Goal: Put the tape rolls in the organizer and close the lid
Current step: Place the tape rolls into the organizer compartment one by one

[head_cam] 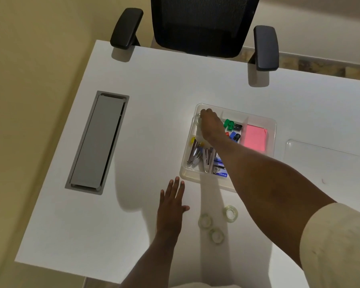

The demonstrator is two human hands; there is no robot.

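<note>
A clear plastic organizer (pixel 271 129) stands open on the white desk, with its clear lid (pixel 320 156) lying flat to its right. My right hand (pixel 210 124) reaches into the organizer's far left compartment, fingers curled down around a clear tape roll (pixel 198 119) that shows at its left edge. Three clear tape rolls lie on the desk in front of the organizer: one (pixel 230 213), a second (pixel 205 221), and a third (pixel 216 235). Flat on the desk just left of them, my left hand (pixel 172 206) rests with its fingers spread and nothing in it.
The organizer holds staple removers (pixel 193 153), coloured sharpeners (pixel 232 126), a blue staple box (pixel 220 173) and pink sticky notes (pixel 255 139). A grey cable hatch (pixel 97 142) is set into the desk at left. A black office chair (pixel 200 23) stands beyond the far edge.
</note>
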